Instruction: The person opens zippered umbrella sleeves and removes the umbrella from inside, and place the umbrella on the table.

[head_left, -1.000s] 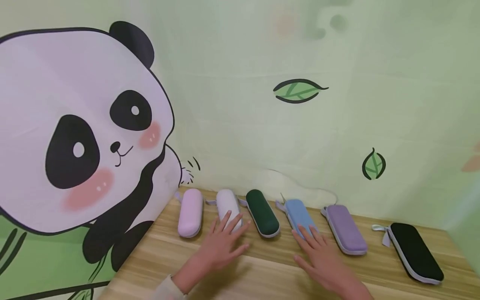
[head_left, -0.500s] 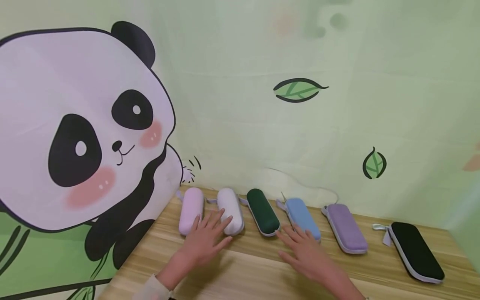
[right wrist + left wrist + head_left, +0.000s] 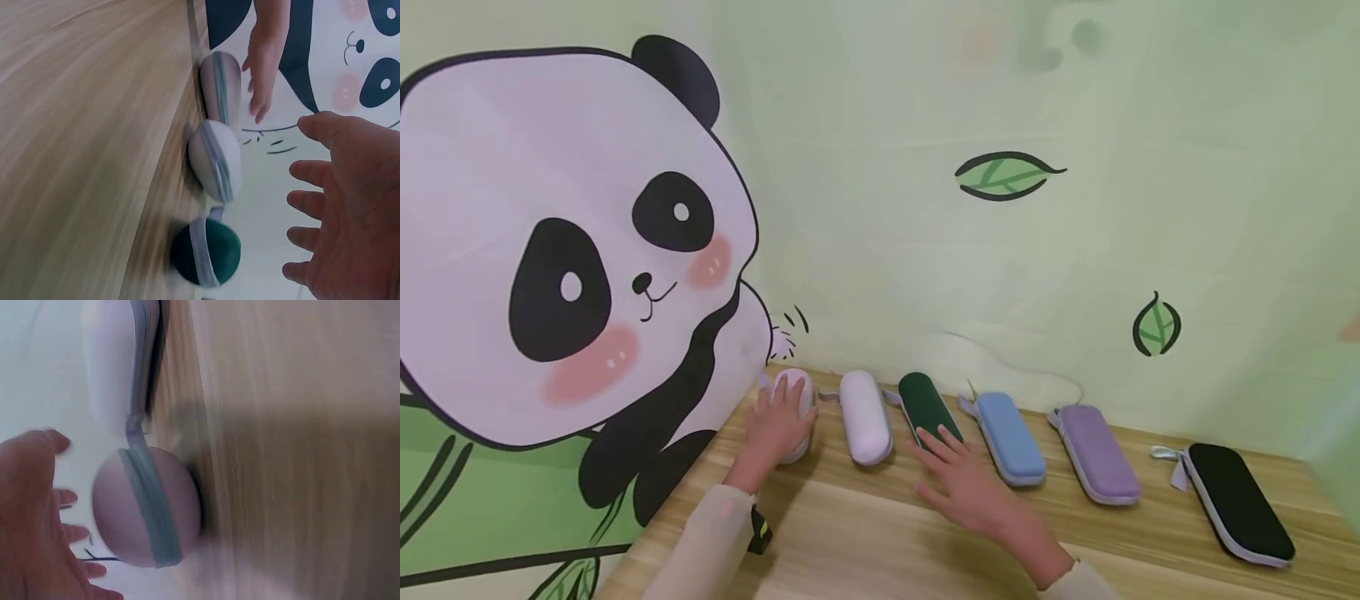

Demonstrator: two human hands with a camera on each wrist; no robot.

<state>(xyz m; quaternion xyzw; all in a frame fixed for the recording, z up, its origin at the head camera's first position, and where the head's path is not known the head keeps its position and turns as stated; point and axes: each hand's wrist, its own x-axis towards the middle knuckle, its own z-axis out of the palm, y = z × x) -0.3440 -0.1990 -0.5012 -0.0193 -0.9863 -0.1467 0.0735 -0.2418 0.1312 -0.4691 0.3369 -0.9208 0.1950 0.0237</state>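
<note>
The left grip (image 3: 778, 421), fingers spread, hung just above a rounded pink zip case (image 3: 148, 506) near the far left corner of the wood-grain surface (image 3: 850, 542); the right grip (image 3: 964, 479), also spread, hung above a rounded dark-green zip case (image 3: 922, 402). Between those cases lay a rounded white zip case (image 3: 866, 419). An oblong blue zip case (image 3: 1011, 437), purple zip case (image 3: 1097, 454) and black zip case (image 3: 1242, 504) ran toward the right edge. Behind rose a pale-green backdrop (image 3: 865, 208) printed with a cartoon panda (image 3: 602, 125).
</note>
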